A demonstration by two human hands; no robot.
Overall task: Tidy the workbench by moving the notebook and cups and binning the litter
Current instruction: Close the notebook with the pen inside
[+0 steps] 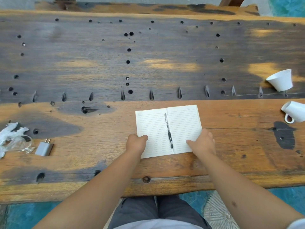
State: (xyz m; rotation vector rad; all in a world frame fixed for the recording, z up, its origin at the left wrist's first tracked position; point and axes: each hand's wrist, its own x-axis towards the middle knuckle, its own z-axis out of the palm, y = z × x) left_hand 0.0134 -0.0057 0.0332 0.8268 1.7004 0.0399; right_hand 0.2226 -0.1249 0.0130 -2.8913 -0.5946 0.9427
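An open lined notebook (pixel 155 129) lies flat on the wooden workbench (pixel 231 146) near its front edge. A black pen (pixel 168 130) rests along the notebook's spine. My left hand (pixel 135 143) grips the notebook's lower left edge, thumb on the page. My right hand (pixel 203 142) holds the lower right edge, thumb pressed on the right page. Two white cups sit at the far right: one (pixel 280 80) tipped on its side, the other (pixel 293 111), with a handle, also lying over at the frame's edge. Crumpled white and clear plastic litter (pixel 11 138) lies at the far left.
A grey plug adapter (pixel 44 147) lies beside the litter. The bench top is dark, stained and full of drilled holes. Blue floor and a patterned mat (pixel 217 212) show below the front edge.
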